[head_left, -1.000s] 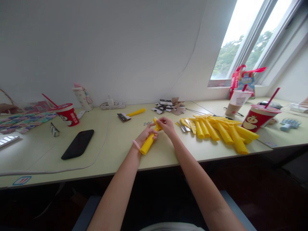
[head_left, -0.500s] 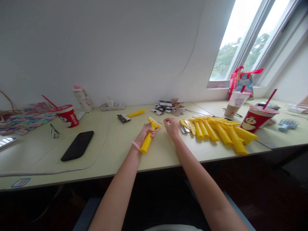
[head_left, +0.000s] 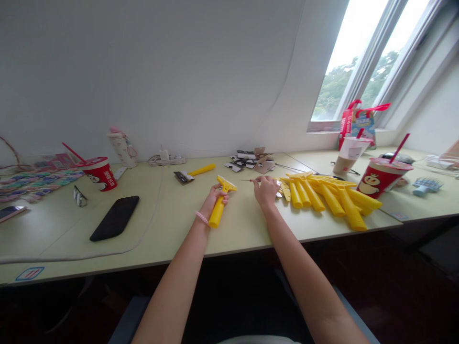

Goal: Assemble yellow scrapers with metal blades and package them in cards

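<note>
A yellow T-shaped scraper (head_left: 216, 213) is gripped in my left hand (head_left: 212, 200), its handle slanting down toward the table's front edge and its wide head at the top. My right hand (head_left: 266, 191) is closed on a thin metal rod (head_left: 245, 180) that points left toward the scraper's head, apart from it. The rod's exact kind is too small to make out. Just right of that hand lie flat yellow pieces and metal blades (head_left: 284, 189), partly hidden by the fingers. Beyond them is a pile of yellow scraper handles (head_left: 332, 198).
Cardboard packaging pieces (head_left: 250, 160) lie near the wall. Left of them rests another yellow scraper (head_left: 201, 169) with a black card on its end. A black phone (head_left: 115, 218), red cups (head_left: 98, 174), a power strip (head_left: 167, 159) and a cable surround the work spot.
My right hand has moved slightly right, away from the scraper, and the thin rod in its fingers now shows more clearly. My left hand holds the scraper nearly in place.
</note>
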